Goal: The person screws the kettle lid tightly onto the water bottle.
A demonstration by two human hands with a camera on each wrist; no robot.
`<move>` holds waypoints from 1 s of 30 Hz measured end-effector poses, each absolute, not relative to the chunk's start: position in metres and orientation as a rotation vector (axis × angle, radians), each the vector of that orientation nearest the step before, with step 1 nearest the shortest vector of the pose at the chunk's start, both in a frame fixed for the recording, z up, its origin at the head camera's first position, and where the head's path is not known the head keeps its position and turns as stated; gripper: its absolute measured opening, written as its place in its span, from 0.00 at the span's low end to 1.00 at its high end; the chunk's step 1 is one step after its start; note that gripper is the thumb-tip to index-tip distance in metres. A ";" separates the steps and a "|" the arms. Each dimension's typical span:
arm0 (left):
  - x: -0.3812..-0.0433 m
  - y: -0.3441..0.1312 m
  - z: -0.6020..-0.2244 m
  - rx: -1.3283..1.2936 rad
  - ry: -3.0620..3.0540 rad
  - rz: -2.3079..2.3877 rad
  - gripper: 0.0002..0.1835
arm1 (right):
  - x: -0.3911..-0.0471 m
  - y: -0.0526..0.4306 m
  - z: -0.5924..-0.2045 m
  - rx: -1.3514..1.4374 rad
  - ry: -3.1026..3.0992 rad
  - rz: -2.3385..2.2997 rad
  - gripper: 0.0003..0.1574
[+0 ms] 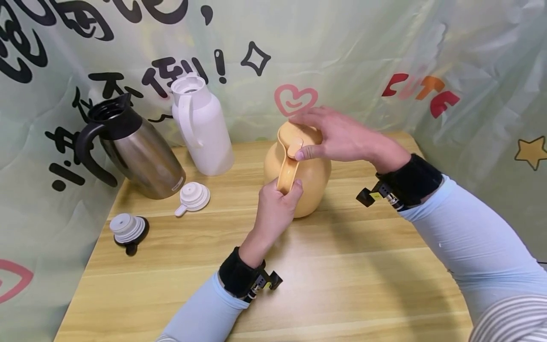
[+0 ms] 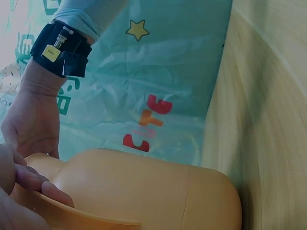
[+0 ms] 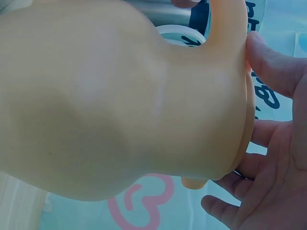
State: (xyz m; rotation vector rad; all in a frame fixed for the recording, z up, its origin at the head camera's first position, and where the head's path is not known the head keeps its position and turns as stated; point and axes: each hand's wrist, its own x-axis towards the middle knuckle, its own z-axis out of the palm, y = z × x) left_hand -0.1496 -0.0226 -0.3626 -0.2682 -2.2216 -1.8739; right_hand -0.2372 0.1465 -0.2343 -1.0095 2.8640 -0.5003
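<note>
A pale orange thermos jug (image 1: 314, 187) stands upright on the table, its lid (image 1: 292, 135) on top. My left hand (image 1: 275, 209) grips the jug's handle (image 1: 287, 175), thumb along its upper side. From the right, my right hand (image 1: 342, 135) reaches over the lid, thumb at the near edge and fingers spread toward the far side. In the right wrist view, the thumb and fingertips of the right hand (image 3: 278, 115) sit round the lid's rim. The left wrist view shows the fingers (image 2: 55, 191) of my left hand curled at the handle beside the jug body (image 2: 144, 184).
A steel jug with black top (image 1: 147, 156) and a white jug (image 1: 209, 133) stand lidless at the back left. Before them lie a white stopper (image 1: 194, 195) and a black-and-white stopper (image 1: 128, 229). A printed cloth (image 1: 342, 57) hangs behind the wooden table (image 1: 342, 285).
</note>
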 end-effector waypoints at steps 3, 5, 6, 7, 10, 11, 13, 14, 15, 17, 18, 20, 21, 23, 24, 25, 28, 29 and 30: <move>-0.149 -0.022 -0.362 -0.263 -2.222 -1.872 0.21 | -0.236 0.147 -0.235 -1.002 2.877 -0.507 0.54; -0.149 -0.022 -0.361 -0.259 -2.224 -1.870 0.21 | -0.236 0.147 -0.236 -1.000 2.890 -0.497 0.54; -0.149 -0.021 -0.361 -0.258 -2.222 -1.872 0.21 | -0.236 0.147 -0.236 -1.001 2.894 -0.493 0.54; -0.149 -0.021 -0.361 -0.258 -2.220 -1.871 0.21 | -0.235 0.147 -0.236 -1.002 2.898 -0.491 0.54; -0.149 -0.021 -0.360 -0.262 -2.214 -1.867 0.20 | -0.235 0.147 -0.236 -1.013 2.896 -0.484 0.54; -0.149 -0.021 -0.361 -0.266 -2.211 -1.867 0.20 | -0.235 0.148 -0.236 -1.020 2.892 -0.485 0.54; -0.148 -0.021 -0.361 -0.270 -2.212 -1.870 0.20 | -0.235 0.148 -0.237 -1.036 2.883 -0.485 0.54; -0.148 -0.021 -0.361 -0.272 -2.213 -1.875 0.20 | -0.235 0.148 -0.237 -1.045 2.878 -0.481 0.54; -0.148 -0.022 -0.361 -0.273 -2.216 -1.881 0.20 | -0.235 0.149 -0.237 -1.053 2.874 -0.480 0.53; -0.147 -0.022 -0.361 -0.274 -2.222 -1.893 0.20 | -0.234 0.149 -0.239 -1.062 2.867 -0.476 0.53; -0.147 -0.022 -0.361 -0.273 -2.225 -1.899 0.20 | -0.233 0.150 -0.240 -1.064 2.867 -0.476 0.53; -0.147 -0.023 -0.361 -0.276 -2.231 -1.908 0.20 | -0.231 0.150 -0.241 -1.064 2.868 -0.483 0.53; -0.145 -0.023 -0.357 -0.276 -2.236 -1.915 0.19 | -0.230 0.151 -0.243 -1.064 2.873 -0.494 0.52; -0.140 -0.024 -0.348 -0.283 -2.240 -1.935 0.17 | -0.226 0.152 -0.245 -1.058 2.891 -0.528 0.51; -0.138 -0.024 -0.344 -0.288 -2.241 -1.946 0.16 | -0.223 0.153 -0.246 -1.053 2.906 -0.550 0.51; -0.135 -0.024 -0.340 -0.294 -2.243 -1.954 0.15 | -0.220 0.153 -0.248 -1.045 2.929 -0.573 0.50; -0.131 -0.025 -0.333 -0.302 -2.248 -1.967 0.12 | -0.210 0.153 -0.254 -1.010 3.032 -0.645 0.48; -0.131 -0.025 -0.333 -0.303 -2.250 -1.961 0.11 | -0.207 0.152 -0.257 -0.994 3.075 -0.664 0.47; -0.132 -0.025 -0.336 -0.301 -2.253 -1.950 0.11 | -0.203 0.151 -0.260 -0.984 3.120 -0.683 0.46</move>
